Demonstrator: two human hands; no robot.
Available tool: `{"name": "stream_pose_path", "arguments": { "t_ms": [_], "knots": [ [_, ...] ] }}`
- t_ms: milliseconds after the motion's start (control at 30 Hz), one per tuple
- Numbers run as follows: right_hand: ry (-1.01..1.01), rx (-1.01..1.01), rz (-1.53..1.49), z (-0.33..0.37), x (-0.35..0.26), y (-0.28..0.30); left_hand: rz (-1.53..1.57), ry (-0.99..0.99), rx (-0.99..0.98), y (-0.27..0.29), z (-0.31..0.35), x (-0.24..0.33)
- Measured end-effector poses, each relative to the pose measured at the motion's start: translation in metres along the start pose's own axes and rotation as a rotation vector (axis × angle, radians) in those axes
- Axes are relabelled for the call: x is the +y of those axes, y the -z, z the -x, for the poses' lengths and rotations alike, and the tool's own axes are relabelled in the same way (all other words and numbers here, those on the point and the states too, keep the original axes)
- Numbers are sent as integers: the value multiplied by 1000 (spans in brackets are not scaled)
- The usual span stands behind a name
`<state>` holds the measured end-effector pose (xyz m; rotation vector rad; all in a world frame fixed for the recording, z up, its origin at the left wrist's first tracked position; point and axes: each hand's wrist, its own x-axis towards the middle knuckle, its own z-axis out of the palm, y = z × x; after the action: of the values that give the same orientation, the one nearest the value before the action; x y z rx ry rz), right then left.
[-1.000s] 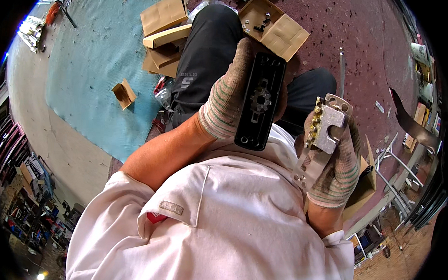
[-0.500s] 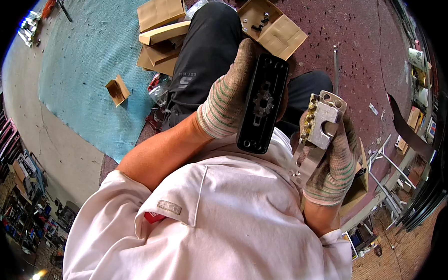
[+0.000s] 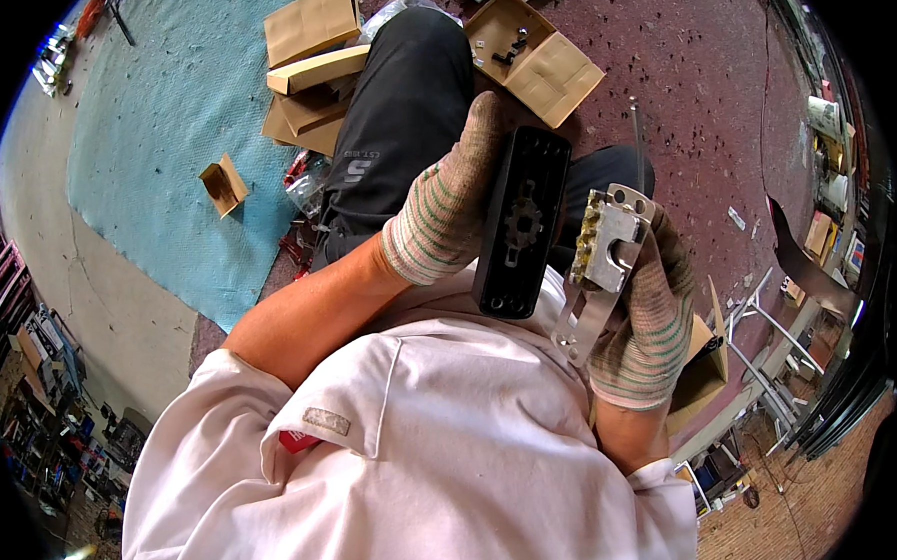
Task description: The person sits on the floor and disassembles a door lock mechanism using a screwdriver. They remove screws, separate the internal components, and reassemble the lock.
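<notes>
Gloved in striped knit, my left hand [image 3: 436,214] is closed round a long black rectangular housing [image 3: 500,282], its open face turned up. Inside the housing sits a grey toothed wheel between slots, with small holes at both ends. My right hand [image 3: 657,319], gloved too, grips a metal latch mechanism [image 3: 610,249] with a U-shaped notch, yellowish parts along its left side and a flat steel strip below. A thin metal rod [image 3: 638,138] sticks up past the latch; its lower end is hidden. Housing and latch are held side by side, apart, over my lap.
Ahead of my knees lies an open cardboard box [image 3: 555,79] with small black and metal parts. More cardboard boxes [image 3: 312,74] are stacked left of my leg. A small open carton [image 3: 222,185] stands on the blue mat [image 3: 133,176]. White metal frames [image 3: 766,344] lie at right.
My right hand has brought the metal latch leftward, closer to the black housing. The housing stays in my left hand, nearly unmoved. The whole view has shifted slightly.
</notes>
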<state>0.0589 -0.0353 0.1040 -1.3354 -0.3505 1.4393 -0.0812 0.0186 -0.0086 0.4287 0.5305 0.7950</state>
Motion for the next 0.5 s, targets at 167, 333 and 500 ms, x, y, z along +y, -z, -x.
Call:
{"name": "stream_pose_path", "arguments": {
  "t_ms": [167,333,500],
  "knots": [
    [-7,29,54,-1,0,-3,-18,-16,12,-5,-1,4],
    [-28,-1,156,-2,-3,3,-52,12,30,-13,0,13],
    [26,58,273,-4,4,8,-102,31,53,-17,-1,11]
  ]
}}
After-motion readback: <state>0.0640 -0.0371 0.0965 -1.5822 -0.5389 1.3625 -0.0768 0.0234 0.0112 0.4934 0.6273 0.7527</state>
